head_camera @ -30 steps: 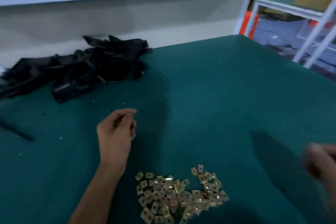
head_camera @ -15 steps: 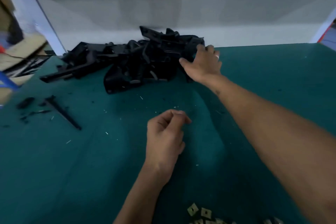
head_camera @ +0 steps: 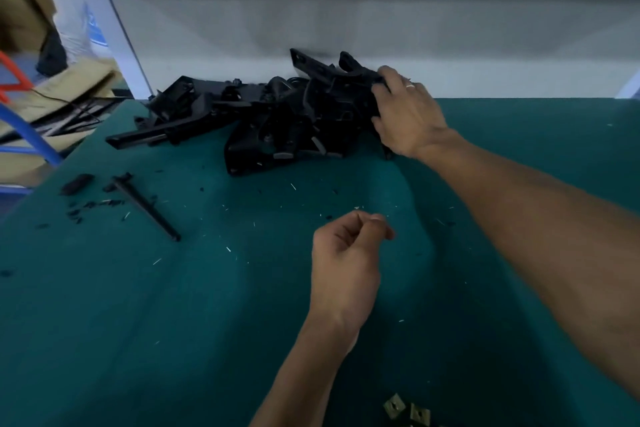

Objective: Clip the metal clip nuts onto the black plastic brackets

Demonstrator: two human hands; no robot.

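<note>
While the right hand (head_camera: 407, 114) curls around a black plastic bracket (head_camera: 332, 74) atop the pile at upper centre, the left hand (head_camera: 346, 253) pinches shut, contents unseen. The bracket looks stiff, light, tangle-prone; gripping its bar end seems best.

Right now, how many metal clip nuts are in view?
2 clip nuts: one and another just right of it, side by side at the bottom edge of the green table; more may lie out of frame.
</note>
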